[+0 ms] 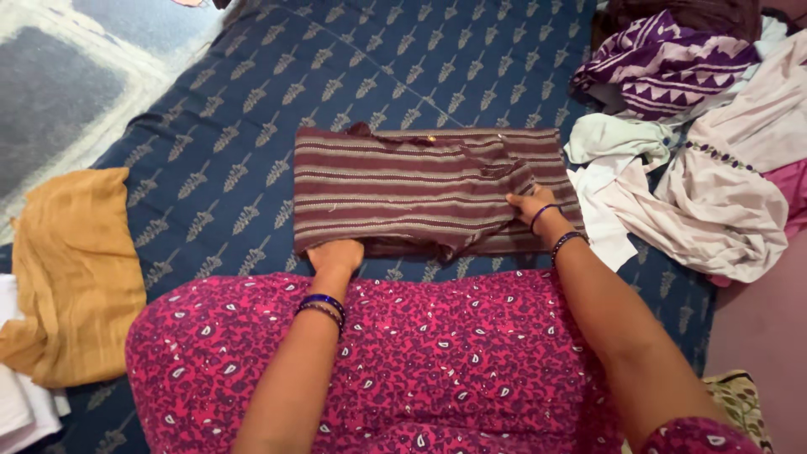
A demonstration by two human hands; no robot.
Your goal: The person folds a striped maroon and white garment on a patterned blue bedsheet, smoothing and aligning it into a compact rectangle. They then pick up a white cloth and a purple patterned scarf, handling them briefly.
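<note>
Pink patterned cloth over the person's lap fills the bottom of the view, and both forearms reach out across it to a striped maroon garment lying folded on the bed.

That garment is a flat oblong with its long axis running left to right, straight ahead of the person and touching the far edge of the lap. Left hand rests at the near left corner of it, fingers curled down over the edge and pressing on the cloth; whether they pinch it cannot be told. Right hand sits farther out, on the right part of the garment, its fingers closed on a fold of the fabric there. So the bulk of the cloth lies between the two hands and beyond the left one, and the right hand is the deeper into it.

Underneath, the bed is covered by a dark blue sheet printed with pale leaf shapes. A mustard cloth lies well off to the left, and a loose heap of clothes, purple-and-white, pale green and cream, sits just beside the garment's right end. Grey floor shows at upper left.
</note>
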